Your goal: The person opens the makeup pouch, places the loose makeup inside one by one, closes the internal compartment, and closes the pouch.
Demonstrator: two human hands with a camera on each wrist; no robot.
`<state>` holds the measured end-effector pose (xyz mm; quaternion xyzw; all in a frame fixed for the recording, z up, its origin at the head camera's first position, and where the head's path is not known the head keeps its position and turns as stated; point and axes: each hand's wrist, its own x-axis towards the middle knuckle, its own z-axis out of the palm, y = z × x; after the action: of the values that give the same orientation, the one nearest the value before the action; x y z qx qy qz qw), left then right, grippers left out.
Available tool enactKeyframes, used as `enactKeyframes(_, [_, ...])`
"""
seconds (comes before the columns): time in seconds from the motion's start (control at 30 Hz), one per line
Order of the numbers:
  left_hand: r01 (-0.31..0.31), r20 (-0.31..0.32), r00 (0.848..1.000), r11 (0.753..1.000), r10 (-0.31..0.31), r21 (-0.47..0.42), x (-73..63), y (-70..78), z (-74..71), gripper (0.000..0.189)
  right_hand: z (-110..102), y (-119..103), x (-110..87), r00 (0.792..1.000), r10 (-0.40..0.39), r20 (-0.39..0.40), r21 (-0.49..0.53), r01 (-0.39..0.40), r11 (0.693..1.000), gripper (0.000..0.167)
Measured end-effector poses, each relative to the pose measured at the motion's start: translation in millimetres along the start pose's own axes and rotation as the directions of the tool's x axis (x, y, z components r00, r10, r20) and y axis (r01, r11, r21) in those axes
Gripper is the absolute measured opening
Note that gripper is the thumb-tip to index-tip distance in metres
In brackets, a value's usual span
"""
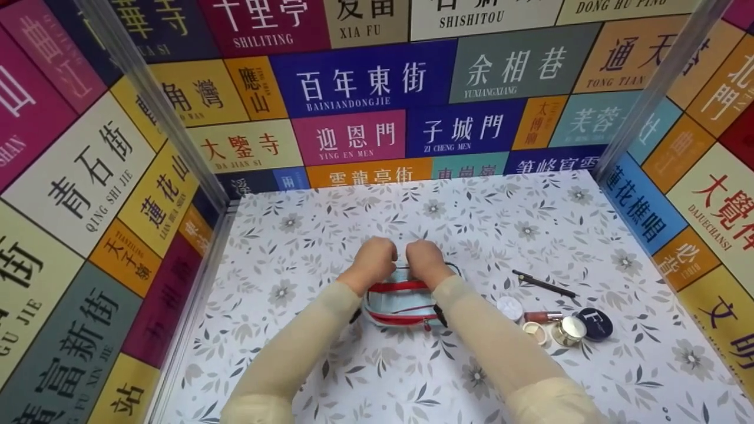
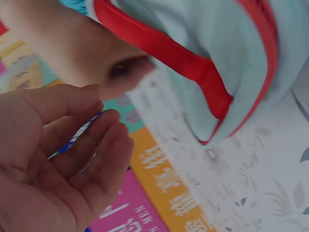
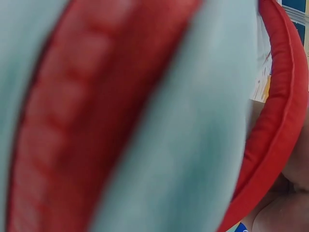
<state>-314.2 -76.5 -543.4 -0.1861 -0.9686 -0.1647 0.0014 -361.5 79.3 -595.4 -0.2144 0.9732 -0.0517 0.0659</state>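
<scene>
A pale mint zip pouch [image 1: 400, 303] with red trim stands between the forearms, its front red zipper partly visible. A red strap handle [image 3: 275, 125] arches across its far side. Both hands are over the pouch's far edge. In the left wrist view my left hand [image 2: 63, 154] has loosely curled fingers, apart from the pouch, with nothing visible between them. My right hand [image 1: 425, 260] has curled fingers close to the pouch. The right wrist view shows it only partly, behind the red handle, so whether it pinches any fabric is hidden.
Right of the pouch lie a dark pencil [image 1: 545, 284], a white round case [image 1: 509, 308], a lip gloss tube [image 1: 542, 317], a small beige pot [image 1: 534, 334], a gold-lidded jar [image 1: 569, 331] and a dark compact [image 1: 595, 324]. Sign-printed walls [image 1: 359, 82] border the floral tabletop [image 1: 283, 353].
</scene>
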Motion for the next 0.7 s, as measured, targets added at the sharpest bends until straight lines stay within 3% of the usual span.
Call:
enactKeyframes(0.17, [0.021,0.106,0.994,0.998,-0.027,0.062,31.2,-2.6,15.7,0.010,1.3,3.7,-0.8,1.000,0.012,-0.020,0.048,-0.011,0.999,0.018])
enactKeyframes(0.3, [0.010,0.123,0.992,0.999,-0.016,0.048,45.6,-4.4,24.6,0.012,3.4,5.8,-1.9,0.998,0.010,-0.060,0.064,-0.006,0.998,0.017])
enactKeyframes(0.7, [0.002,0.176,0.984,0.997,-0.014,0.071,51.2,-7.2,39.2,0.017,6.4,11.1,-3.4,0.996,0.018,-0.086,0.077,-0.011,0.997,0.023])
